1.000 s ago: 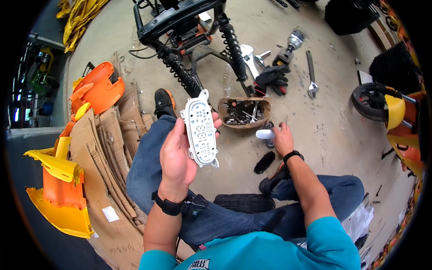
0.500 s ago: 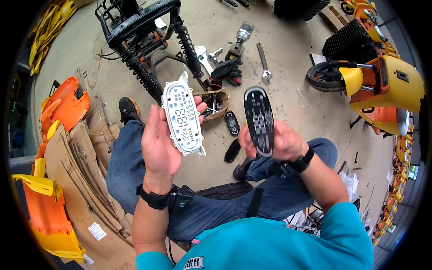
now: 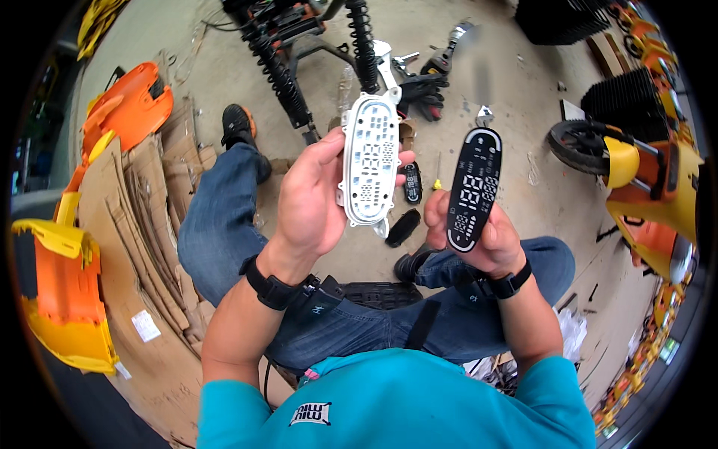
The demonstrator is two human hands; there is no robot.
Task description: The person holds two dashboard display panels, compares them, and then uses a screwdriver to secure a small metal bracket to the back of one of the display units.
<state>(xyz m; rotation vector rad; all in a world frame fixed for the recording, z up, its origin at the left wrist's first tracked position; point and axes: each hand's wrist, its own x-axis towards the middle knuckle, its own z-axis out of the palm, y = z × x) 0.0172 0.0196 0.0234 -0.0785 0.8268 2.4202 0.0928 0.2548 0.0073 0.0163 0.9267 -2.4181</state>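
My left hand (image 3: 310, 198) is closed around a white oval display housing (image 3: 372, 161), gripping it by its edges, with cut-out digit and icon shapes facing up. In my right hand (image 3: 499, 238) is a long black oval display panel (image 3: 474, 191) with white digits and symbols, pinched by its lower part and tilted slightly. The two pieces are held side by side, apart from each other. On the floor between them lie a smaller black display (image 3: 412, 182) and a dark oval piece (image 3: 404, 228). A small yellow-tipped item (image 3: 437, 184) stands out near my right fingers.
Ahead is a black vehicle frame with coil shock absorbers (image 3: 277, 78). A power wrench (image 3: 449, 51), black gloves (image 3: 423, 96) and a partly hidden adjustable wrench (image 3: 485, 114) lie beyond my hands. Cardboard (image 3: 127, 247) and orange panels (image 3: 134, 101) are left, a yellow scooter (image 3: 628, 165) right.
Both hands have shifted right in the picture as the view moved. The left fingers have closed from a flat palm onto the housing. The black panel has turned and its markings now read sharply.
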